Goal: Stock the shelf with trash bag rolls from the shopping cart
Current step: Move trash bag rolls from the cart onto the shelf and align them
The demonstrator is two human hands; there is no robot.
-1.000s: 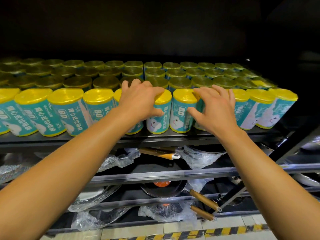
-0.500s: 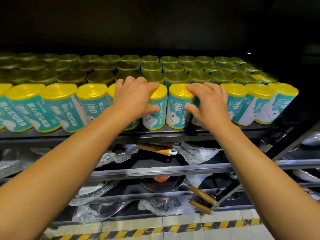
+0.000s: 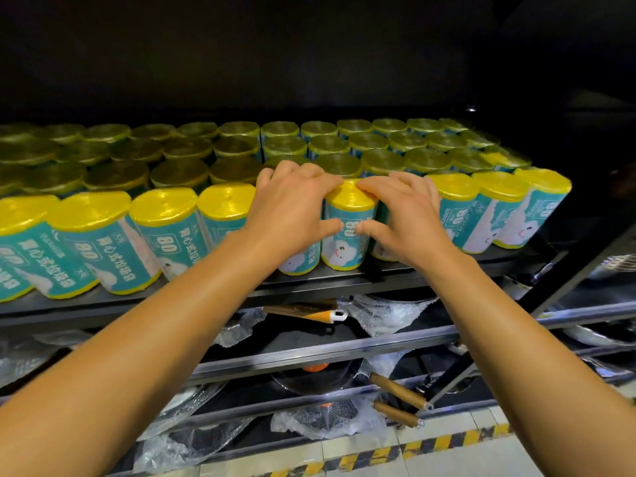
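A dark shelf (image 3: 213, 301) carries upright trash bag rolls (image 3: 161, 232) in several rows, yellow-topped with teal labels in the near row and dimmer olive tops toward the far side. At the left, the near-row rolls lean slightly. Toward the centre, the person's left hand (image 3: 292, 211) lies over a near-row roll, fingers curved across its top and thumb touching the label of the central roll (image 3: 347, 228). That central roll stands upright at the near edge of the shelf, between both hands. The right hand (image 3: 402, 218) curves over the neighbouring roll, its fingertips on the central roll's yellow top and its thumb against the label; the two thumbs nearly meet. Further right, three more rolls tilt outward. Below the shelf, wrapped pans (image 3: 309, 376) with wooden handles (image 3: 399, 392) lie on lower racks.
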